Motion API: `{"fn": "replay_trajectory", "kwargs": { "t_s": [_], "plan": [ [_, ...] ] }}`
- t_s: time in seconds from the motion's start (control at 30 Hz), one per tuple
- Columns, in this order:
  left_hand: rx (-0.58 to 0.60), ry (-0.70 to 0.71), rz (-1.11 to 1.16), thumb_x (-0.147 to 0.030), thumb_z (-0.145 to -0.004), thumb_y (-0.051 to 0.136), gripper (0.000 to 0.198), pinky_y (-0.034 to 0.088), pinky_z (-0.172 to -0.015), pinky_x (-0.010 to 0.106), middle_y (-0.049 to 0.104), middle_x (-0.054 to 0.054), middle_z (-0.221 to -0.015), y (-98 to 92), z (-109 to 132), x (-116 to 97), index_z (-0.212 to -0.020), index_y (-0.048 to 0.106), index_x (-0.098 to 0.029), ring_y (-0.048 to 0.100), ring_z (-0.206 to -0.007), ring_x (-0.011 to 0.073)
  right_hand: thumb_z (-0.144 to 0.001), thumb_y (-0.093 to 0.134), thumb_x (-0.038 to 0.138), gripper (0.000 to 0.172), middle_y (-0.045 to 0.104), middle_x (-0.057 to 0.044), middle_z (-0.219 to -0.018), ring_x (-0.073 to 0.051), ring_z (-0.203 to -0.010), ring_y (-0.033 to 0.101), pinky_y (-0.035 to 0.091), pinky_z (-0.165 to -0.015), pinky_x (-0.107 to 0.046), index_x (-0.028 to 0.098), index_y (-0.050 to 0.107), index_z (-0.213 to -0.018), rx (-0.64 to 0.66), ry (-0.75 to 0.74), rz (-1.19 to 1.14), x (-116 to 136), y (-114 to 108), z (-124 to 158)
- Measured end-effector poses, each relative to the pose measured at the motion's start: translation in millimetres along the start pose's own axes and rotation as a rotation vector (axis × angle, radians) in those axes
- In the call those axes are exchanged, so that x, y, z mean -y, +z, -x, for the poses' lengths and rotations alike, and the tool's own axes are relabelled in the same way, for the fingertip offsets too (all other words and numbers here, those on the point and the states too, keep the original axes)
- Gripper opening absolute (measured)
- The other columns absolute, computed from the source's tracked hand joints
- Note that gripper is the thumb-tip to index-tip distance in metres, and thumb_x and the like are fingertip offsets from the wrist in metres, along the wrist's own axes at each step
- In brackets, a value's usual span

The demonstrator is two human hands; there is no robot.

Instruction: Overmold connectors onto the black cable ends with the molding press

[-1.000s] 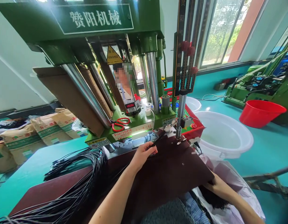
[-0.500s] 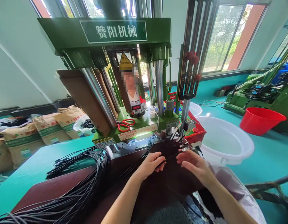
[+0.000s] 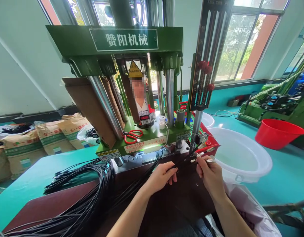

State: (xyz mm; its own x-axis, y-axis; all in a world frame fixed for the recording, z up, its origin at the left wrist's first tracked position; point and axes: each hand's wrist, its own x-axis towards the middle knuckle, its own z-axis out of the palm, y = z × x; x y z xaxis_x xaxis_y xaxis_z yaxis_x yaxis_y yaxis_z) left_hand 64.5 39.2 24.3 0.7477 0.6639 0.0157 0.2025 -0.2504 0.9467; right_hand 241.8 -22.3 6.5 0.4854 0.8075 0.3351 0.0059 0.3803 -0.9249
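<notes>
My left hand point(image 3: 164, 174) is closed in a pinch on the end of a black cable, whose tip shows by the thumb. My right hand point(image 3: 209, 172) is closed around a slim silver metal rod point(image 3: 211, 161), with its end jutting out past the fingers. Just beyond that hand, several metal-tipped pieces point(image 3: 199, 154) lie at the machine's right corner. Black cables point(image 3: 155, 164) run from the press bed point(image 3: 142, 159) toward my left hand. A large bundle of black cables point(image 3: 100, 184) lies on the dark red table point(image 3: 55, 200) at left.
The green press point(image 3: 117, 42) stands in front, with red-handled scissors point(image 3: 133, 135) on its lower plate. A red control box point(image 3: 212, 141) sits at right, before a white tub point(image 3: 243, 154) and a red bucket point(image 3: 277, 133). Paper sacks point(image 3: 21, 148) stand at left.
My right hand has moved forward to the metal pieces and closed on a silver rod; its fingers were apart before. The left hand keeps its pinch. The view has shifted slightly.
</notes>
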Motion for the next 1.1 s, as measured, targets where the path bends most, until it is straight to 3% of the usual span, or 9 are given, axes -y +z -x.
{"fn": "replay_trajectory", "kwargs": {
  "t_s": [0.23,0.4,0.57,0.63,0.83,0.97,1.03,1.1],
  "plan": [
    [0.001,-0.044,-0.072,-0.037,-0.084,0.039,0.026,0.029,-0.041,0.017,0.056,-0.003,-0.057,-2.3,-2,-3,-0.066,0.040,-0.018,0.040,-0.040,0.0048,-0.075,0.066,0.030,0.019,0.043,0.008,-0.048,-0.005,-0.036,0.033,0.023,-0.034,-0.018,0.019,0.053,-0.066,-0.129,-0.011,-0.327,3,-1,-10],
    [-0.035,-0.072,-0.081,-0.038,-0.084,0.038,0.027,0.027,-0.041,0.018,0.050,-0.005,-0.051,4.3,-4,6,-0.065,0.039,-0.019,0.037,-0.040,0.0059,-0.072,0.068,0.034,0.023,0.048,0.004,-0.050,-0.008,-0.045,0.042,0.031,-0.043,-0.021,0.017,0.056,-0.061,0.113,0.039,0.005,6,-5,-16],
    [-0.107,-0.034,-0.167,-0.037,-0.085,0.037,0.031,0.029,-0.048,0.019,0.049,-0.004,-0.053,10.9,-3,11,-0.063,0.044,-0.017,0.040,-0.046,0.0067,-0.075,0.063,0.039,0.030,0.042,0.006,-0.044,-0.007,-0.042,0.036,0.024,-0.041,-0.022,0.017,0.053,-0.059,0.066,0.077,0.171,-1,-1,-15],
    [-0.110,-0.030,-0.198,-0.036,-0.085,0.037,0.030,0.029,-0.050,0.020,0.050,-0.004,-0.055,11.1,-2,10,-0.063,0.045,-0.017,0.041,-0.048,0.0070,-0.074,0.064,0.038,0.031,0.043,0.006,-0.044,-0.006,-0.041,0.037,0.025,-0.041,-0.021,0.016,0.052,-0.055,0.052,0.080,0.114,-2,0,-16],
    [-0.097,-0.018,-0.293,-0.035,-0.084,0.040,0.027,0.028,-0.053,0.021,0.048,-0.004,-0.054,6.9,-1,-1,-0.066,0.049,-0.017,0.043,-0.052,0.0083,-0.057,0.075,0.033,0.025,0.053,0.001,-0.047,-0.008,-0.041,0.043,0.030,-0.037,-0.018,0.015,0.058,-0.053,-0.242,0.151,-0.291,9,-3,-20],
    [-0.079,-0.014,-0.317,-0.036,-0.082,0.043,0.023,0.028,-0.055,0.021,0.048,-0.004,-0.060,4.5,-1,-6,-0.072,0.052,-0.017,0.041,-0.058,0.0090,-0.058,0.076,0.029,0.024,0.055,0.002,-0.049,-0.007,-0.040,0.045,0.033,-0.036,-0.017,0.016,0.056,-0.054,-0.320,0.116,-0.404,12,-7,-21],
    [-0.065,-0.014,-0.333,-0.036,-0.082,0.044,0.022,0.027,-0.055,0.021,0.048,-0.004,-0.063,4.6,-1,-4,-0.074,0.052,-0.017,0.040,-0.060,0.0092,-0.061,0.075,0.030,0.024,0.056,0.003,-0.052,-0.007,-0.040,0.047,0.035,-0.038,-0.018,0.016,0.056,-0.056,-0.300,0.116,-0.402,10,-13,-21],
    [-0.047,-0.017,-0.354,-0.036,-0.083,0.042,0.023,0.026,-0.055,0.022,0.046,-0.004,-0.063,5.5,-2,-2,-0.071,0.049,-0.017,0.038,-0.059,0.0092,-0.067,0.070,0.034,0.023,0.056,0.002,-0.053,-0.008,-0.042,0.048,0.038,-0.041,-0.020,0.017,0.056,-0.061,-0.177,0.122,-0.327,8,-23,-20]
  ]
}}
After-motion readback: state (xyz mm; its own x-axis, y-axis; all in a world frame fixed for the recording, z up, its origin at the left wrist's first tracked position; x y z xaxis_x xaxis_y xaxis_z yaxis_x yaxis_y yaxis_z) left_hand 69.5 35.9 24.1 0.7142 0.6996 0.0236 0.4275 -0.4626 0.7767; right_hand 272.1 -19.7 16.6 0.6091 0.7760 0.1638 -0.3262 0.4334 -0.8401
